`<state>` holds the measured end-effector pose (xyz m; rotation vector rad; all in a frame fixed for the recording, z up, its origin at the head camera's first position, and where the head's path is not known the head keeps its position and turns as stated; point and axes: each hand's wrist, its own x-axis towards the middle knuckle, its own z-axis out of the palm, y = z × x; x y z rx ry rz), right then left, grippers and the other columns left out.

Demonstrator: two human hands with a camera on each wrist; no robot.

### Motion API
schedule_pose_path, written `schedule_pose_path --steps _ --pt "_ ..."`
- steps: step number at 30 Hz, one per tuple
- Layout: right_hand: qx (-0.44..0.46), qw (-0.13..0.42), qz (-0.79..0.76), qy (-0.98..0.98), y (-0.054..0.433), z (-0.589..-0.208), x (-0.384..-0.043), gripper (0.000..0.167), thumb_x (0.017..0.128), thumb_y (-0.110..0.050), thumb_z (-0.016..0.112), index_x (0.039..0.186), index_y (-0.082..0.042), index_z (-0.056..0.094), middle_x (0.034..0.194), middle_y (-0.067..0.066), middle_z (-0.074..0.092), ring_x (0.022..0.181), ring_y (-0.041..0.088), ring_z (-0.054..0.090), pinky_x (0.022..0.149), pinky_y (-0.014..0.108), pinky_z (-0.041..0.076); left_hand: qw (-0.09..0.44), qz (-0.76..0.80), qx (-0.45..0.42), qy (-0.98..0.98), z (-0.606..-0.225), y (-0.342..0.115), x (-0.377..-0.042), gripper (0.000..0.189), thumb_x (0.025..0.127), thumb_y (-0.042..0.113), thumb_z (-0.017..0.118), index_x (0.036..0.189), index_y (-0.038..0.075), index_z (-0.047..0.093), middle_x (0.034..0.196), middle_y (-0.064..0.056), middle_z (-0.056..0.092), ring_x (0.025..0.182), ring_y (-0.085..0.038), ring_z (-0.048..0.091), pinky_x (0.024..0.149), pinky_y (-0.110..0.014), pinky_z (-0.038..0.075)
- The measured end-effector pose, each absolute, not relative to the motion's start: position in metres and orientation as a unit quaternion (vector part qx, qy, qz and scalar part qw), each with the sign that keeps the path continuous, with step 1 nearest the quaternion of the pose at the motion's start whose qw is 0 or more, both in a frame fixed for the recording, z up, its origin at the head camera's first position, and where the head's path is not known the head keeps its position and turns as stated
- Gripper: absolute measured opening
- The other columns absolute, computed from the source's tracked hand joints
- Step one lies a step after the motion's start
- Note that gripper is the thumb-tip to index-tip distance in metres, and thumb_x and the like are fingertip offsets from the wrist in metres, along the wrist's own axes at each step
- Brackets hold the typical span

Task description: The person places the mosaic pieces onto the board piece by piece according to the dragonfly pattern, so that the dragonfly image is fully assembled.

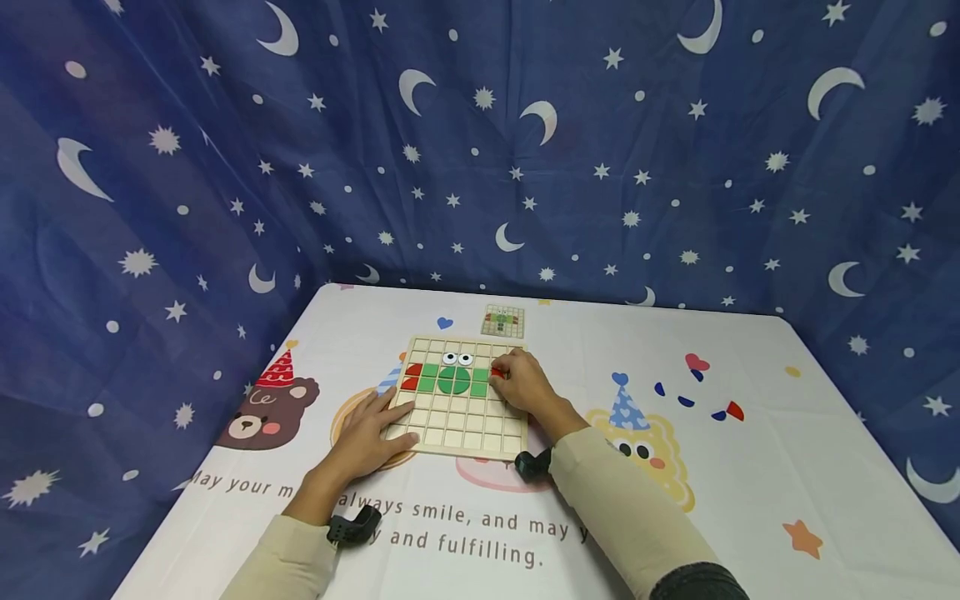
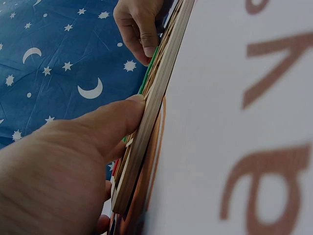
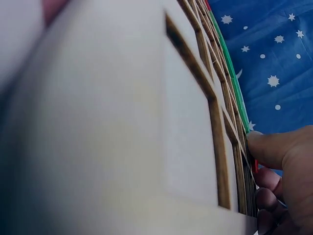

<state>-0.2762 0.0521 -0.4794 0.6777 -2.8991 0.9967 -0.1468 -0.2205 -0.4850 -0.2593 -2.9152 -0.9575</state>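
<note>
A square wooden grid board (image 1: 457, 421) lies on the table, with green pieces (image 1: 427, 379) across its middle rows. Four green quarter pieces would overstate it; a round green shape (image 1: 453, 381) sits under two white eye pieces (image 1: 457, 359). Red pieces (image 1: 410, 377) fill cells at the left. My left hand (image 1: 365, 435) rests on the board's left edge, fingers spread and thumb (image 2: 124, 115) on the rim. At the right side, my right hand (image 1: 521, 382) pinches a red piece (image 3: 256, 165) against the grid, next to a green square (image 1: 479, 383); the fingers partly hide it.
A small pattern card (image 1: 503, 322) lies behind the board. Over to the right are several dark blue rounded pieces (image 1: 686, 402) and a loose red piece (image 1: 736, 411). The white tablecloth (image 1: 450, 575) bears printed animals and words; a blue starry curtain (image 1: 480, 150) stands behind.
</note>
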Motion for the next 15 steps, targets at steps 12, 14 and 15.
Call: schedule_pose_path --steps 12,14,15 --pt "0.223 0.005 0.342 -0.913 0.054 -0.475 -0.274 0.029 0.088 -0.016 0.070 0.115 -0.003 0.070 0.099 0.004 0.061 0.092 0.023 0.057 0.081 0.038 0.048 0.031 -0.309 -0.083 -0.947 -0.483 -0.220 -0.146 0.060 0.083 0.039 0.075 0.136 0.016 0.059 0.152 -0.015 0.033 0.141 -0.041 0.015 0.106 -0.063 0.014" --pt "0.214 0.005 0.360 -0.908 0.056 -0.472 -0.272 0.030 0.089 -0.015 0.070 0.116 -0.003 0.070 0.100 0.005 0.061 0.091 0.022 0.057 0.080 0.037 0.049 0.029 -0.309 -0.083 -0.947 -0.483 -0.220 -0.146 0.059 0.083 0.039 0.075 0.136 0.016 0.059 0.152 -0.015 0.033 0.141 -0.040 0.015 0.107 -0.063 0.014" --pt "0.210 0.004 0.370 -0.905 0.057 -0.469 -0.271 0.030 0.089 -0.016 0.069 0.116 -0.003 0.069 0.101 0.006 0.061 0.091 0.022 0.057 0.079 0.038 0.049 0.028 -0.308 -0.083 -0.947 -0.484 -0.220 -0.146 0.059 0.083 0.039 0.075 0.135 0.016 0.059 0.152 -0.015 0.033 0.141 -0.041 0.015 0.106 -0.063 0.014"
